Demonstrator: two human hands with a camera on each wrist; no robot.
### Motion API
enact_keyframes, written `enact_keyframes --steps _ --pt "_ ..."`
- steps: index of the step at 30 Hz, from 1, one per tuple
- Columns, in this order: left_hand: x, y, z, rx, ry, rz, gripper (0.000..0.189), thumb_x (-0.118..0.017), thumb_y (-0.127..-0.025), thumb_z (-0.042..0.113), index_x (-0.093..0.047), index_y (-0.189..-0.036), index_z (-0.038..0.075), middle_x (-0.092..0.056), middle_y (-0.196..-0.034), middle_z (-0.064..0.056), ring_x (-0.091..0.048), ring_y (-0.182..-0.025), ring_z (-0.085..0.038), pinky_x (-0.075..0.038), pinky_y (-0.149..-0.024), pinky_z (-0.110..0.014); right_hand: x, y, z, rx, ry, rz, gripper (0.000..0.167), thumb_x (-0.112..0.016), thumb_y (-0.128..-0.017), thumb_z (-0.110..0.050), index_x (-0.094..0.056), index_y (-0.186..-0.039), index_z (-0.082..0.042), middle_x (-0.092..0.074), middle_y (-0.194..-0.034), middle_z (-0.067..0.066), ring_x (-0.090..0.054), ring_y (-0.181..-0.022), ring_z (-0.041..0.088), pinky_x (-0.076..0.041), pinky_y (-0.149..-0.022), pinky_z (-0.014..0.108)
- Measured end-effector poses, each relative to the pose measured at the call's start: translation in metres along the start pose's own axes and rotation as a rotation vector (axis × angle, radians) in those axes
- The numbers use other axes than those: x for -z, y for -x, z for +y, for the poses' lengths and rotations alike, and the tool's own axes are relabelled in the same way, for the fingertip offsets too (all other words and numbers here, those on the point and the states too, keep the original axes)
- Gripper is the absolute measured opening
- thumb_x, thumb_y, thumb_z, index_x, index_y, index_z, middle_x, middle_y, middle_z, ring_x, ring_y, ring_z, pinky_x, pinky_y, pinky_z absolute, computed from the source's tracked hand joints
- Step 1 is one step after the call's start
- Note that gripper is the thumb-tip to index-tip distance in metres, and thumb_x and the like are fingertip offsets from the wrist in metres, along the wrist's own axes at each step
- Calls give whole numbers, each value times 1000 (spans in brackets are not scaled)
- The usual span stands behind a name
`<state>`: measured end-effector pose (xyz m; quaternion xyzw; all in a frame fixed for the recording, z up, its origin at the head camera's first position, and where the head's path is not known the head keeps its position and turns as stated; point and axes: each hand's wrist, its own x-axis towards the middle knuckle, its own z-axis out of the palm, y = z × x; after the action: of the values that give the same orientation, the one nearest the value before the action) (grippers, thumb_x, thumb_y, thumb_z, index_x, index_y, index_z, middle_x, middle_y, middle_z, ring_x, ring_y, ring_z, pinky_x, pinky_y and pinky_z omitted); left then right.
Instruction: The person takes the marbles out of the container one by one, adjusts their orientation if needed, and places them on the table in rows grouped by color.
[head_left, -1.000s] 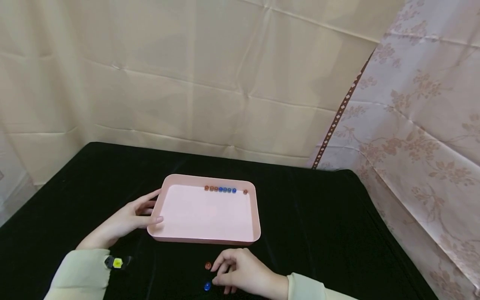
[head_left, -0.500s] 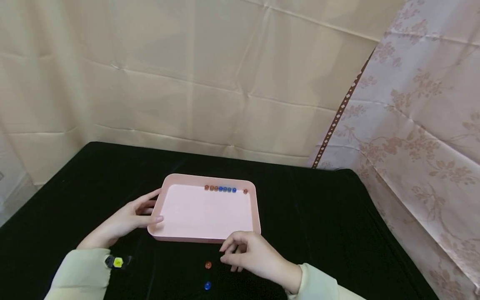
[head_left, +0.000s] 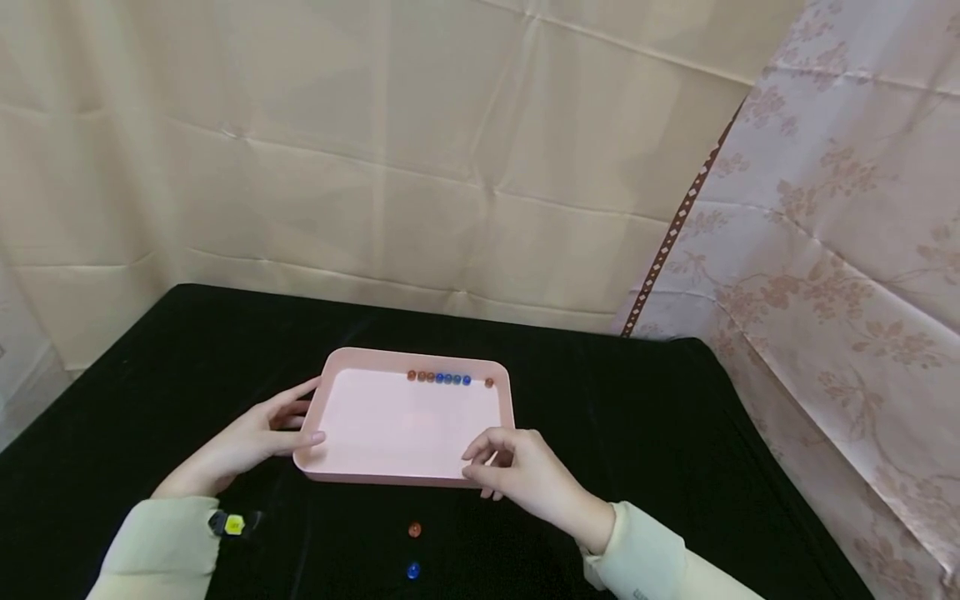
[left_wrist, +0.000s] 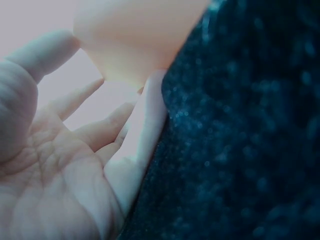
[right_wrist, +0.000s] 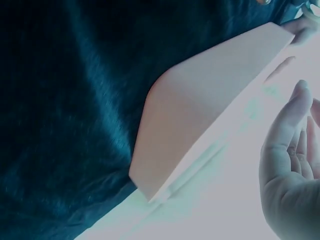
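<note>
A shallow pink tray [head_left: 397,425] lies on black cloth. My left hand [head_left: 258,429] grips its left side, thumb over the rim and fingers along the outer wall. Inside, a row of orange-brown and blue marbles [head_left: 439,378] runs along the far wall; one brown marble [head_left: 489,382] sits apart at the right end. My right hand [head_left: 528,475], fingers bent and thumb near index fingertip, overlaps the tray's near right corner. I cannot tell whether something small is between those fingertips. An orange marble [head_left: 415,529] and a blue marble [head_left: 413,571] lie on the cloth before the tray.
The black cloth [head_left: 622,442] covers the table and extends around the tray on all sides. A cream curtain [head_left: 337,167] hangs behind the far edge, with a floral curtain [head_left: 862,292] on the right. A small yellow-and-black device [head_left: 234,524] sits at the left cuff.
My right hand has left its place beside the two loose marbles and moved up and right over the tray's near right corner. The left hand, tray and visible marbles have stayed put.
</note>
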<state>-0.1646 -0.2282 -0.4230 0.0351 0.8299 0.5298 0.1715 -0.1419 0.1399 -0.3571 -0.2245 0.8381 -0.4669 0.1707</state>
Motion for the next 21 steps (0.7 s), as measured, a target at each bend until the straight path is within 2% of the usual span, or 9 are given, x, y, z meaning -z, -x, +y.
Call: enact_keyframes --steps 7,15,21 --pt "1 -1 0 4 7 -6 88 -69 -92 37 -15 -160 18 -41 -149 -28 -49 -128 -37 -53 -96 -49 12 -11 8 -7 34 84 17 -70 -91 -15 -69 -101 -2 -68 -89 8 -64 -66 19 -58 -56 32" --pt "1 -1 1 7 8 -8 89 -69 -92 37 -15 -160 18 -40 -149 -28 -48 -129 -37 -53 -96 -50 27 -26 19 -13 134 181 10 -67 -93 -13 -70 -99 -5 -68 -88 6 -60 -62 14 -54 -54 26" --pt "1 -1 2 11 18 -8 88 -68 -93 37 -15 -160 17 -39 -150 -29 -48 -130 -39 -53 -96 -49 33 -38 25 -47 157 243 8 -67 -92 -10 -70 -99 -5 -69 -87 7 -62 -64 18 -56 -56 26"
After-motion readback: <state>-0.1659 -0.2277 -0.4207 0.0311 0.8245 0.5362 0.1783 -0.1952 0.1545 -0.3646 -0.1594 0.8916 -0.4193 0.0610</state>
